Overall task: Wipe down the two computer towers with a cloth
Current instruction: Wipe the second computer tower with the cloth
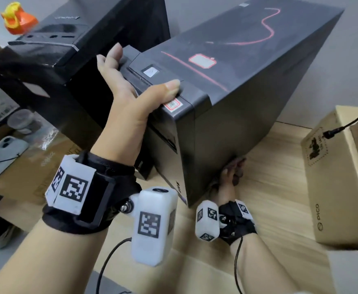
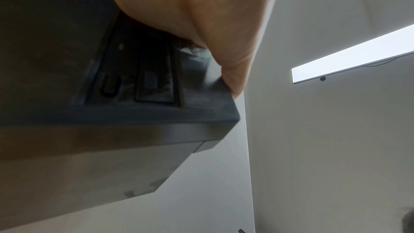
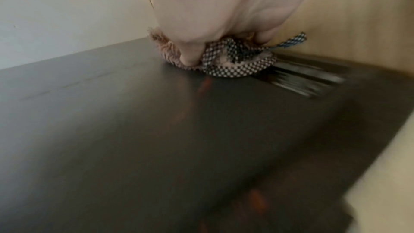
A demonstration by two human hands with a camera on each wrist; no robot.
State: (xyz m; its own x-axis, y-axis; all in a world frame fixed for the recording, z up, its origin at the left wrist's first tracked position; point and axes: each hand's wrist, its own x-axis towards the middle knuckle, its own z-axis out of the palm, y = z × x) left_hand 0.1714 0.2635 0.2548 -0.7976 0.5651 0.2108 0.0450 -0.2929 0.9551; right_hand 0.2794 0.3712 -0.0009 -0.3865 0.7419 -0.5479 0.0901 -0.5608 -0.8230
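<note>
A dark grey computer tower [image 1: 248,66] with red scribbles on its top panel stands tilted on the wooden floor. My left hand [image 1: 131,85] grips its top front edge, thumb [image 1: 169,87] over the top and fingers round the far side; the left wrist view shows the front bezel [image 2: 143,95] under my palm. Low against the tower's right side panel [image 3: 156,130], my right hand [image 1: 232,172] clutches a bunched checkered cloth [image 3: 235,63] and presses it on the panel. A second black tower [image 1: 72,39] stands at the back left.
A cardboard box [image 1: 341,187] with a cable plug on it sits at the right. At the left lie flattened cardboard [image 1: 25,177], a phone [image 1: 2,151] and a plastic cup [image 1: 23,122]. An orange and yellow toy [image 1: 17,19] sits behind the black tower.
</note>
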